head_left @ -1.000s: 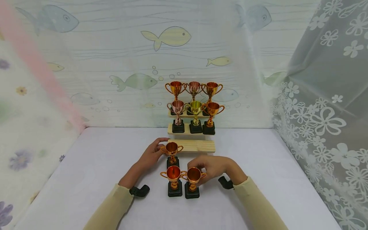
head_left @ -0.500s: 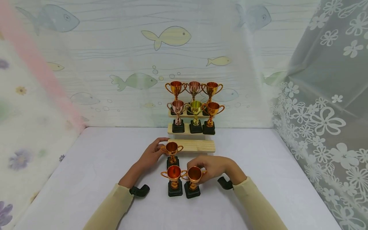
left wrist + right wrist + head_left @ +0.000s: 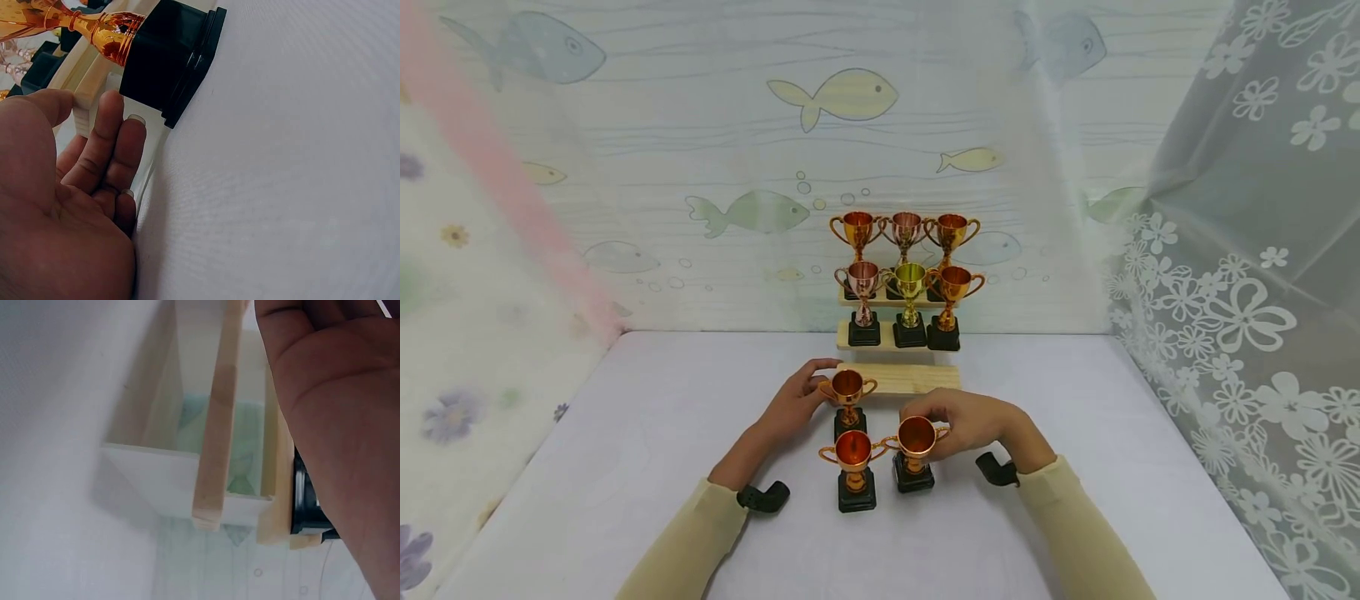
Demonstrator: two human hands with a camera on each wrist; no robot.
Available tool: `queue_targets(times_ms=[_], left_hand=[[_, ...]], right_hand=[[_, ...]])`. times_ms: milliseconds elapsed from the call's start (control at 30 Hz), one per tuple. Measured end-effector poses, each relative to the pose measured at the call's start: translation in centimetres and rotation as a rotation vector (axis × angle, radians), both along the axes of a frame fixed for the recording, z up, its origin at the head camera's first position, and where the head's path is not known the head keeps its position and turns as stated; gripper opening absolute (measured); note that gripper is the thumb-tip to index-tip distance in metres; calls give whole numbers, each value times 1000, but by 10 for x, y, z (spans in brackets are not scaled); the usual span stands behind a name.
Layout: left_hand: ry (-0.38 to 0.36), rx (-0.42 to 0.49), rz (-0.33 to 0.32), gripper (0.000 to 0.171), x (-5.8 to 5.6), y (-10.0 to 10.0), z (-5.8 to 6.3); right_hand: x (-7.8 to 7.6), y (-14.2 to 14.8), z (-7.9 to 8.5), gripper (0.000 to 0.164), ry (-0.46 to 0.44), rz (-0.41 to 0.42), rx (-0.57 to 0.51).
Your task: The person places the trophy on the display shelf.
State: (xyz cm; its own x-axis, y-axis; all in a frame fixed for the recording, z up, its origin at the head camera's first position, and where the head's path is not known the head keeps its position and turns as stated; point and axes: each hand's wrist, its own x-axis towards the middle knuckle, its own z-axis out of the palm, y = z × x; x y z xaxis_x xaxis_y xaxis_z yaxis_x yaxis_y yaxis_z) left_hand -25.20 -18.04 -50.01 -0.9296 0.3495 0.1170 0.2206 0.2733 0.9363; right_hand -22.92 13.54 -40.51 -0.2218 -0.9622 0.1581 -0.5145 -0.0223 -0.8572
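In the head view, my right hand (image 3: 964, 422) grips a small copper trophy cup (image 3: 917, 435) by its right side. Its black base (image 3: 913, 473) is tilted over the white table. The right wrist view shows only part of this hand's palm (image 3: 337, 381); the trophy is out of sight there. My left hand (image 3: 792, 402) holds the left end of the lowest board (image 3: 917, 377) of a tiered wooden stand, its fingertips (image 3: 109, 106) at the board's end. Right beside those fingers stands a second copper trophy (image 3: 848, 387). A third trophy (image 3: 854, 454) stands nearer the front.
The stand's middle board (image 3: 887, 333) carries a pink trophy (image 3: 863, 283), a gold one (image 3: 911, 283) and an orange one (image 3: 955, 287). Three more stand on the top board, among them another pink trophy (image 3: 907, 225). A fish-patterned curtain (image 3: 700, 150) hangs behind.
My right hand has lifted the copper trophy from beside the front one and moved it back toward the stand and slightly right. My left hand stays at the board's end.
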Motion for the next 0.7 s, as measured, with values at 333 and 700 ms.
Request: queue_targets(times_ms=[333,700], left_hand=[[8,-20,1,42,1,-1,0],[-25,-17,15,40,2,-1,2]], right_hand=[[-9,16,-5,33,36,-247,-33],[-18,20,-4,28,71,-546,-87]])
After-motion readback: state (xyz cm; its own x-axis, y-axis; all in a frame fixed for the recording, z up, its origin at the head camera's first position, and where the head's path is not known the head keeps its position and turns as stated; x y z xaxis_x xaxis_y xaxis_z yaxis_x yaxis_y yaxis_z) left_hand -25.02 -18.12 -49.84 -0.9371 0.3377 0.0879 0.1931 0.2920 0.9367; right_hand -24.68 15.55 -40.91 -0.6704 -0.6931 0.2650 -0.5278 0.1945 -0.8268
